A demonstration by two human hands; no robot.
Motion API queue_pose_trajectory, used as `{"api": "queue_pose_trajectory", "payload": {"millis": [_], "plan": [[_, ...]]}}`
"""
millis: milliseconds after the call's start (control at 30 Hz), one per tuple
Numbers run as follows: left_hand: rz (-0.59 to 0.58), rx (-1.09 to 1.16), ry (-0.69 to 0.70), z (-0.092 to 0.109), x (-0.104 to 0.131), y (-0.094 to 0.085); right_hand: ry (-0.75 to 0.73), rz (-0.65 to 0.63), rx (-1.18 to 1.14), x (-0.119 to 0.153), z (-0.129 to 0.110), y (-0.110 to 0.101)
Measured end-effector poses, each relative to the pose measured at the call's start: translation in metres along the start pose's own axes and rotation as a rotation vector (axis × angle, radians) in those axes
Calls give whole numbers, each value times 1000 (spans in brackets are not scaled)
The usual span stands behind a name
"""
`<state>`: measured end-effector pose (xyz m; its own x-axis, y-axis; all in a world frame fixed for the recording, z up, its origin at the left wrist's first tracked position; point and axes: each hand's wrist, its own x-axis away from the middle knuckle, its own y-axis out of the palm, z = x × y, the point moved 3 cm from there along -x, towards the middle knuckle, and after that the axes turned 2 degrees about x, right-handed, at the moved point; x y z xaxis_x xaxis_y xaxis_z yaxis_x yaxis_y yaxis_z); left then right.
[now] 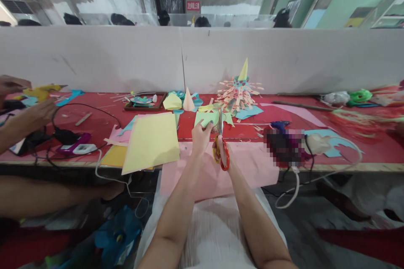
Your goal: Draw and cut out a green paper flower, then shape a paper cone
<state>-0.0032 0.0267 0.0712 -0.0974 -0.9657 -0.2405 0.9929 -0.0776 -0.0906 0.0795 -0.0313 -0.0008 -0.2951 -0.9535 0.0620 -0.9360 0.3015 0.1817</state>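
Note:
My right hand [223, 151] is closed on a pair of scissors [225, 164] with red and yellow handles, and the blades point away from me. Close beside it, my left hand [202, 136] has thumb and fingers on the near edge of a piece of light green paper [205, 117]. The blades lie at the right part of this paper; whether they touch it I cannot tell. Under my wrists a large pink paper sheet [249, 164] hangs over the table's front edge. Left of my hands lies a pale yellow sheet [153, 141].
Behind the green paper stand a peach paper cone [188, 101] and a fringed paper figure with a yellow cone top [243, 71]. A small tray [145, 107] sits back left. Cables and a power strip [77, 145] lie left, near another person's hands [41, 113]. A white partition [126, 59] closes the back.

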Motion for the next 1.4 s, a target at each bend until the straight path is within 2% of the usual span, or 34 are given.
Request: {"api": "queue_pose_trajectory", "payload": {"millis": [600, 967, 1400], "plan": [[10, 59, -14, -9, -7, -2, -14, -4, 44, 8, -11, 2], [7, 63, -13, -9, -6, -1, -15, 25, 15, 2, -1, 3], [52, 118, -49, -15, -12, -5, 42, 45, 59, 5, -5, 5]]}}
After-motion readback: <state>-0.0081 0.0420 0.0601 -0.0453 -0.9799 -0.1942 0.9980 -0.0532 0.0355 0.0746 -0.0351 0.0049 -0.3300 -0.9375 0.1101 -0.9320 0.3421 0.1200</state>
